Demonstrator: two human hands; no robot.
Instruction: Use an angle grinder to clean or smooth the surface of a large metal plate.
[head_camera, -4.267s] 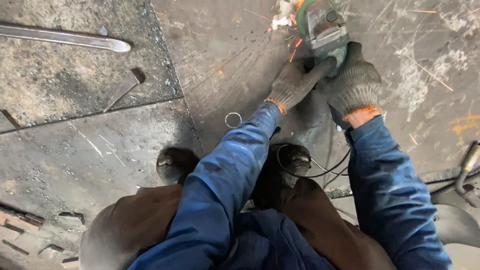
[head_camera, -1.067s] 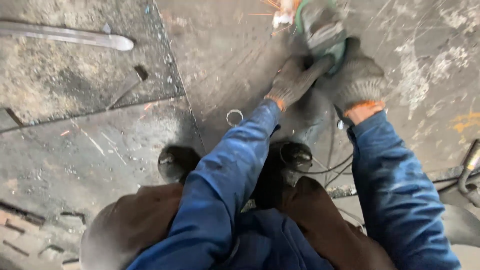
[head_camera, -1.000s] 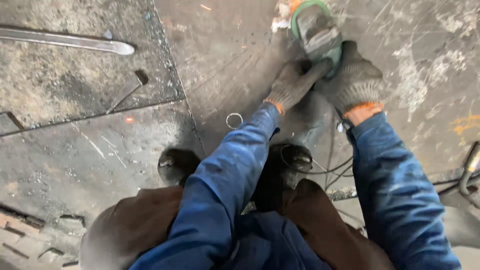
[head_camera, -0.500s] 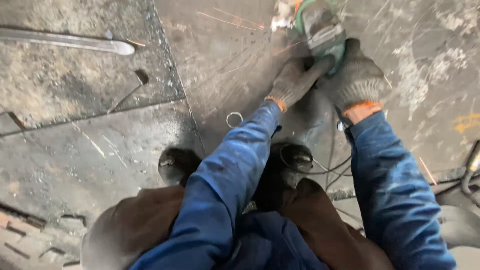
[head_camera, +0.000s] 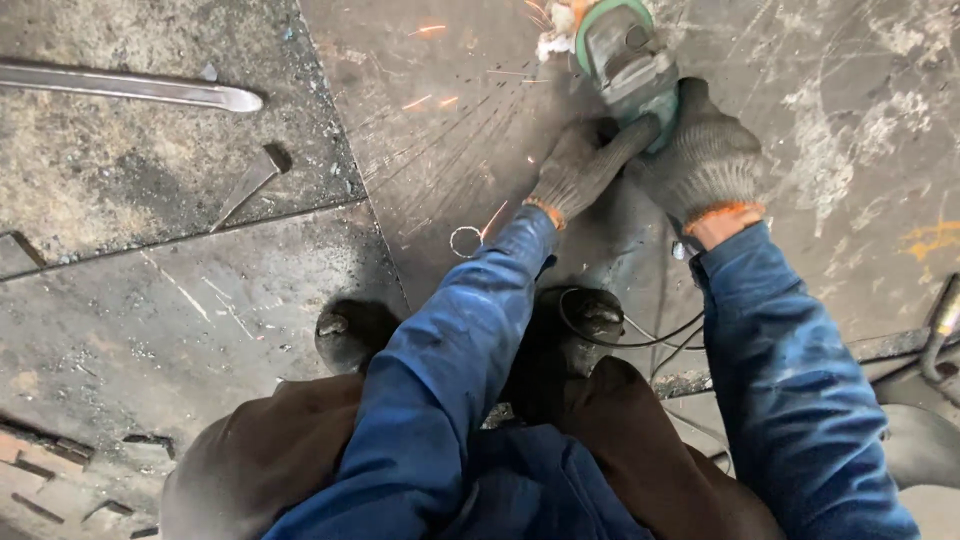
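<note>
Standing next to this person crouched on the steel floor plate (head_camera: 480, 130), and it all comes down to how the angle grinder (head_camera: 625, 60) sits against the hands. Its body runs lengthwise straight away from them, disc end farthest out, throwing sparks off to the left. The right hand (head_camera: 705, 160) is wrapped tight around the back of the body, closest to the tool's bulk. The left hand (head_camera: 580, 165) sits just beside it, fingers closed on the side handle, I think; the glove hides the grip a bit. Cable (head_camera: 640, 335) trails back past the boots (head_camera: 590, 315).
</note>
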